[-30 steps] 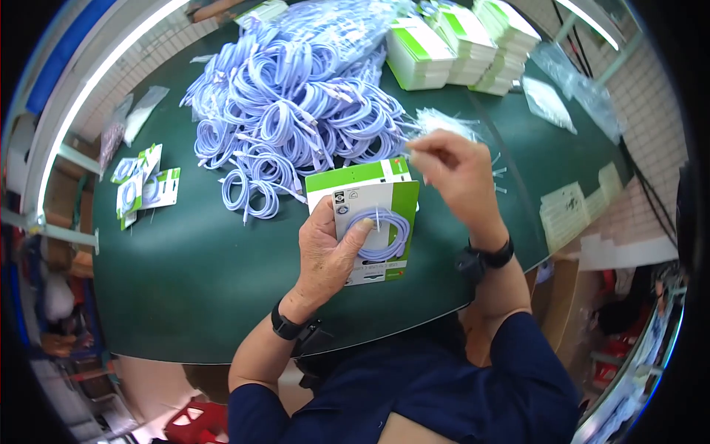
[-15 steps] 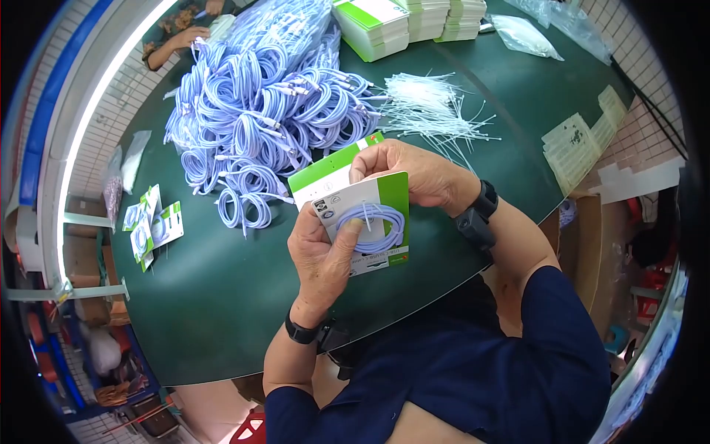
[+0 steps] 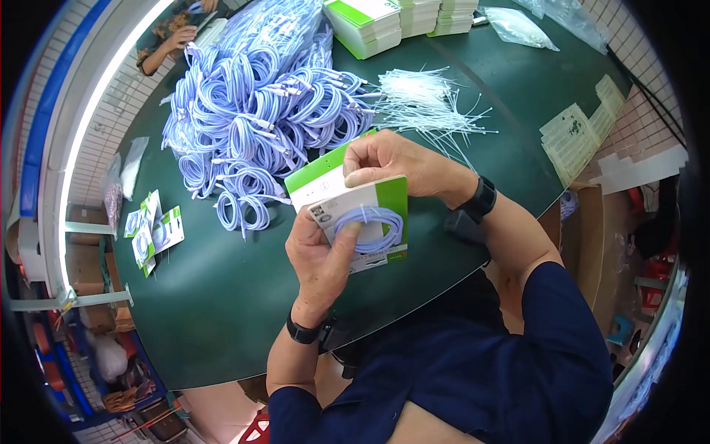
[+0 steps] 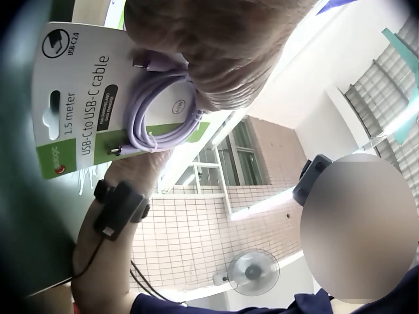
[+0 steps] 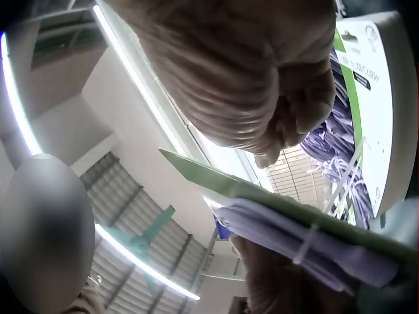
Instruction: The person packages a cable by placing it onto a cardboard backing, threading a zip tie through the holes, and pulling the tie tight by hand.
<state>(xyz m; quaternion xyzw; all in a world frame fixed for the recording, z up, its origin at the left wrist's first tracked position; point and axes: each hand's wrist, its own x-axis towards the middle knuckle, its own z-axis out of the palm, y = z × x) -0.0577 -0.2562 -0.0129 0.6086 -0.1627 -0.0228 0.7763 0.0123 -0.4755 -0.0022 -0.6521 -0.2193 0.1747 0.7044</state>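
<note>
In the head view my left hand [image 3: 318, 255] grips a white-and-green cable card [image 3: 392, 194], its thumb pressing a coiled lavender USB-C cable [image 3: 396, 226] against the face. The left wrist view shows the card's print [image 4: 72, 98] and the coil [image 4: 137, 118] with its metal plugs. My right hand [image 3: 403, 166] is at the card's upper edge with fingers curled behind it; I cannot tell whether they pinch anything. White cable tie ends [image 5: 345, 183] stick out behind the card in the right wrist view. A further white-and-green card stack [image 3: 314, 181] stands behind the held card.
A big heap of coiled lavender cables [image 3: 251, 118] lies ahead, beside loose white cable ties [image 3: 429, 100]. Stacked cards [image 3: 362, 26] stand at the back, and several finished cable cards [image 3: 155, 233] lie left. Another person's hand [image 3: 180, 37] shows at the far left.
The right hand has come down from beside the card to its upper edge, curling behind it. The left hand keeps hold of the card, now tilted a little. The head view has shifted.
</note>
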